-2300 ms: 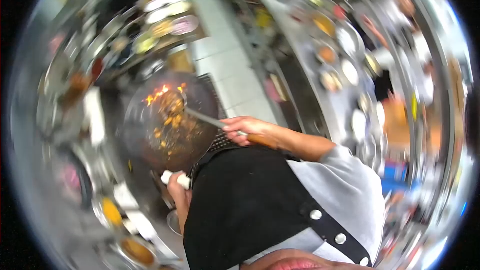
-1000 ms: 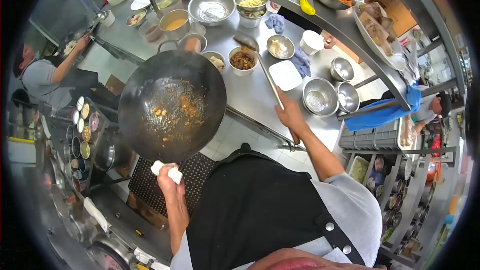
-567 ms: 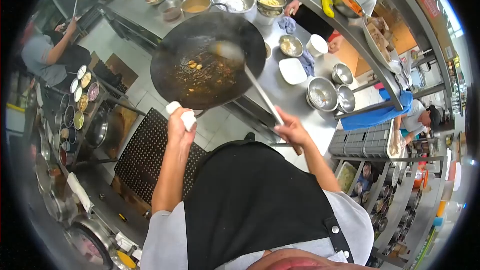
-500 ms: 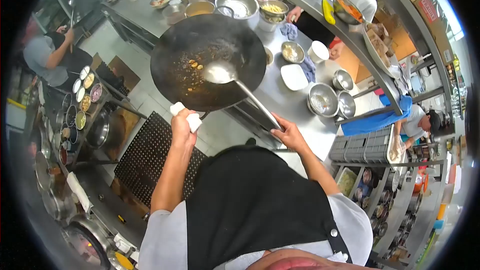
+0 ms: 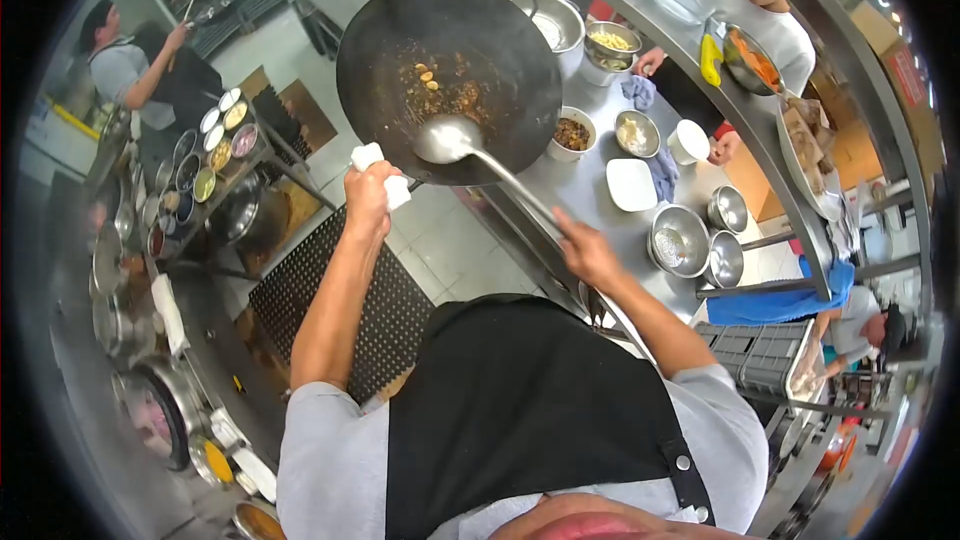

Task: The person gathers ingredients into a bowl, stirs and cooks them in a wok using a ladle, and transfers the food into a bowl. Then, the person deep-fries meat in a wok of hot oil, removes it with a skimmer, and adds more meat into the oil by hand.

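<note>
My left hand (image 5: 370, 195) is closed round a folded white cloth (image 5: 396, 190) at the near edge of a large black wok (image 5: 400, 25); the grip beneath the cloth is hidden. The wok is held up over the floor and the counter's edge. Bits of dark food and a few yellowish pieces (image 5: 426, 76) lie in it. My right hand (image 5: 588, 252) is wrapped round the long handle of a metal ladle (image 5: 447, 139), whose bowl rests inside the wok at its near side. A bowl of dark chopped food (image 5: 571, 134) stands just right of the wok.
The steel counter (image 5: 590, 190) holds metal bowls (image 5: 680, 240), a white square dish (image 5: 631, 185) and a white tub (image 5: 688, 142). An overhead shelf (image 5: 690, 50) crosses the upper right. People stand at left, upper right and far right. A perforated mat (image 5: 340, 300) lies on the floor.
The wok, first over the stove at left with flames in it, is now held by the counter. Lately the ladle came down into it, and the bowl of dark food shows again beside it.
</note>
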`<action>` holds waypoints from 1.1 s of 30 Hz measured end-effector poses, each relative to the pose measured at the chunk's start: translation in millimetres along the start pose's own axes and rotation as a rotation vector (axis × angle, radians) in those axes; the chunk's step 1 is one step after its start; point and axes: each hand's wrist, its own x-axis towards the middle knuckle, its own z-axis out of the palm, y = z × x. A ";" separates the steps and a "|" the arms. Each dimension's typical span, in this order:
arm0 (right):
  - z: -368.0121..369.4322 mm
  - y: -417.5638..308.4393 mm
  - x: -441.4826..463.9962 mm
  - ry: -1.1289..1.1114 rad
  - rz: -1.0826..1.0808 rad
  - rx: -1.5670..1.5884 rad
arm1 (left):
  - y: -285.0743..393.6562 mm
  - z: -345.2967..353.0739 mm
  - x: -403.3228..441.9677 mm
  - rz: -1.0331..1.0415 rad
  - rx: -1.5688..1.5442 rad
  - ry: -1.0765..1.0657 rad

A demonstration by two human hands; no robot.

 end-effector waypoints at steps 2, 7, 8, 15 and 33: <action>-28.6 30.6 4.7 -0.111 0.041 -0.144 | -4.8 -2.3 -6.5 -0.038 0.017 0.040; -75.0 -19.0 163.0 0.046 -0.018 0.055 | -22.9 37.3 -21.8 0.046 0.010 0.129; -67.7 -42.8 164.2 0.117 -0.010 0.084 | -24.0 44.6 -25.9 0.056 0.020 0.151; -42.7 79.1 -8.1 -0.016 -0.094 -0.081 | -29.9 64.0 -25.6 0.161 -0.045 0.171; -95.2 93.5 18.0 -0.100 0.071 -0.318 | -21.8 60.0 6.7 0.041 -0.018 0.182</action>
